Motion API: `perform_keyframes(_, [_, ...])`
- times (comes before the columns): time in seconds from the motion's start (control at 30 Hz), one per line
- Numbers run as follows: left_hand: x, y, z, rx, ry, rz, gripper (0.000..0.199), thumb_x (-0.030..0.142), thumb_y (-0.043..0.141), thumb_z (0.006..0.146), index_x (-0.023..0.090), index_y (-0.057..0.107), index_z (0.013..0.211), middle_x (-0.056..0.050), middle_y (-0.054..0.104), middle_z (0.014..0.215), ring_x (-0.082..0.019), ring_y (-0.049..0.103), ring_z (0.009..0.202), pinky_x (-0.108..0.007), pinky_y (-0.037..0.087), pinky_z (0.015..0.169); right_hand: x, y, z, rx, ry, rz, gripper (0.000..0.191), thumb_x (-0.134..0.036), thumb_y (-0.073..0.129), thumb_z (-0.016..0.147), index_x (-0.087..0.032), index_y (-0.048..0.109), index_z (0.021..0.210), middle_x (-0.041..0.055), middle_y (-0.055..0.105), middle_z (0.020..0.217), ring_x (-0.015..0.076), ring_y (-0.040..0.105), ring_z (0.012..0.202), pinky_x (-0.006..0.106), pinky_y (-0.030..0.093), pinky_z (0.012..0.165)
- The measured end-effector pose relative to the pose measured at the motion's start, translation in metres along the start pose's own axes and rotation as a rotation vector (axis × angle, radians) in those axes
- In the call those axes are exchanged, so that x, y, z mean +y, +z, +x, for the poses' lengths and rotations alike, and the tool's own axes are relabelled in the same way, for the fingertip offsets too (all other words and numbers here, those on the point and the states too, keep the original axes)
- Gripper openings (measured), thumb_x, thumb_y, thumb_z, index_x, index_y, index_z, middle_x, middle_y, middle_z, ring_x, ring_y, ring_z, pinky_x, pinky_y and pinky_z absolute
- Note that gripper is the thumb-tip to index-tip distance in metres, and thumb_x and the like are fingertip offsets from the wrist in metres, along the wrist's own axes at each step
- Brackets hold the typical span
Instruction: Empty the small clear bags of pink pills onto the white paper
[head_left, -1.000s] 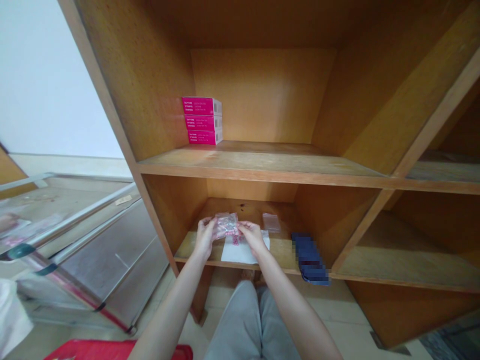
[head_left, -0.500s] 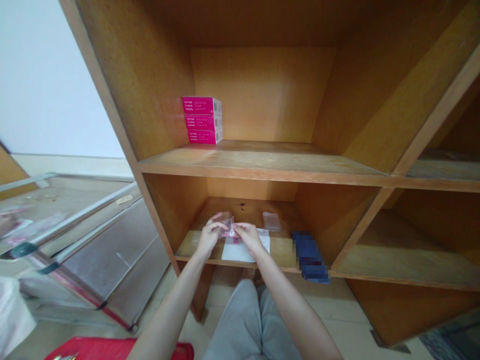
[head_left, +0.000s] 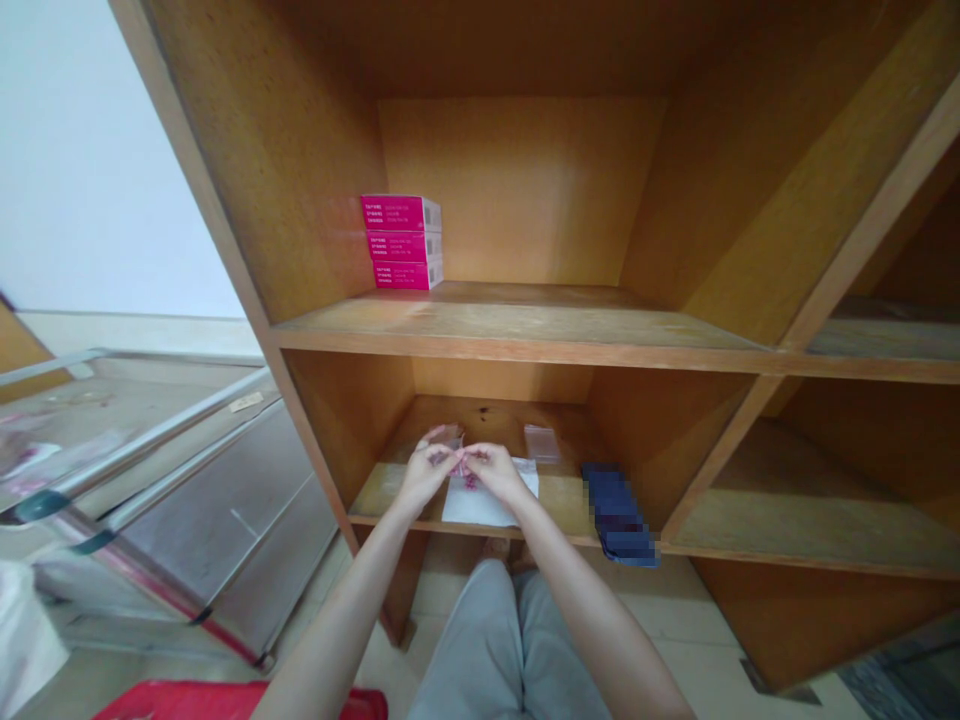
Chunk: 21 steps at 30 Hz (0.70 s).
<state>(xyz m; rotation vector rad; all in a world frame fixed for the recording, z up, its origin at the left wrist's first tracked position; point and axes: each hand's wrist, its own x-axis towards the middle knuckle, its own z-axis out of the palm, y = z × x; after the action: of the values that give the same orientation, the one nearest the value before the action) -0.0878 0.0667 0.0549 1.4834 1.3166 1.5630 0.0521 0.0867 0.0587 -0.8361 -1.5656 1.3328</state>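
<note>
small clear plastic bag (head_left: 450, 437) is pinched between both hands, low over a white paper sheet (head_left: 480, 508) on the lower wooden shelf (head_left: 390, 505), with a bit of pink (head_left: 469, 482) showing at its bottom, too small to tell what it is. left hand (head_left: 427, 472) is narrow, its fingers curled in on the bag from one side; right hand (head_left: 491, 472) is just as narrow, fingertips closed on it from the other side, so the two hands almost touch. nearest the camera, grey trousers (head_left: 480, 640) show below the shelf, with a red crate (head_left: 240, 703) low on the left. a second clear bag (head_left: 541, 442) lies just beyond the paper, and a dark blue item (head_left: 619, 515), blurred too heavily to name, lies to its right near the shelf edge. off to the left stand a metal-framed glass cabinet (head_left: 187, 480) and a white sack (head_left: 22, 620). farther up, three pink boxes (head_left: 401, 240) are stacked flat on the upper wooden shelf (head_left: 510, 320), pushed into its back left corner, and a white wall (head_left: 90, 170) rises beyond the cabinet.
</note>
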Motion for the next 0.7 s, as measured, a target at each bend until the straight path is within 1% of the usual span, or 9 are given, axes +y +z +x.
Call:
perform_keyframes(0.1, [-0.001, 0.0, 0.0, -0.012, -0.011, -0.033, 0.009, 0.025, 0.068, 0.06, 0.017, 0.064, 0.056, -0.012, 0.052, 0.112, -0.028, 0.047, 0.109, -0.042, 0.044, 0.083, 0.002, -0.001, 0.003, -0.019, -0.051, -0.059, 0.016, -0.027, 0.054, 0.071, -0.016, 0.066, 0.071, 0.0009, 0.061, 0.058, 0.0102, 0.05, 0.05, 0.02, 0.04, 0.05])
perform_keyframes(0.2, [-0.001, 0.0, 0.001, 0.01, -0.02, -0.066, 0.006, 0.019, 0.069, 0.058, 0.017, 0.063, 0.055, -0.011, 0.054, 0.11, -0.027, 0.05, 0.105, -0.042, 0.045, 0.083, 0.004, -0.002, 0.005, -0.03, -0.076, -0.106, 0.016, -0.021, 0.051, 0.071, -0.016, 0.065, 0.069, 0.0001, 0.06, 0.056, 0.0101, 0.05, 0.049, 0.021, 0.04, 0.051])
perform_keyframes(0.3, [-0.001, 0.001, 0.002, 0.024, -0.039, -0.073, 0.006, 0.015, 0.067, 0.057, 0.016, 0.062, 0.054, -0.01, 0.053, 0.111, -0.027, 0.05, 0.105, -0.042, 0.044, 0.084, 0.002, -0.003, 0.007, -0.03, -0.064, -0.141, 0.018, -0.017, 0.047, 0.071, -0.015, 0.064, 0.066, -0.0004, 0.059, 0.054, 0.0099, 0.05, 0.048, 0.021, 0.04, 0.051])
perform_keyframes(0.5, [-0.003, 0.006, 0.001, 0.058, -0.053, -0.102, 0.006, 0.013, 0.065, 0.054, 0.017, 0.061, 0.053, -0.008, 0.053, 0.11, -0.026, 0.051, 0.103, -0.042, 0.045, 0.083, -0.007, -0.001, 0.009, 0.023, -0.053, -0.322, 0.017, -0.011, 0.047, 0.067, -0.014, 0.062, 0.059, -0.0002, 0.059, 0.05, 0.0097, 0.05, 0.045, 0.019, 0.036, 0.046])
perform_keyframes(0.7, [-0.007, 0.011, 0.0, 0.096, -0.054, -0.124, 0.008, 0.012, 0.063, 0.056, 0.017, 0.058, 0.052, -0.007, 0.051, 0.113, -0.025, 0.051, 0.102, -0.041, 0.046, 0.081, -0.01, 0.001, 0.014, 0.125, -0.076, -0.601, 0.01, -0.016, 0.055, 0.066, -0.016, 0.062, 0.059, 0.0035, 0.064, 0.056, 0.0128, 0.054, 0.051, 0.02, 0.033, 0.049])
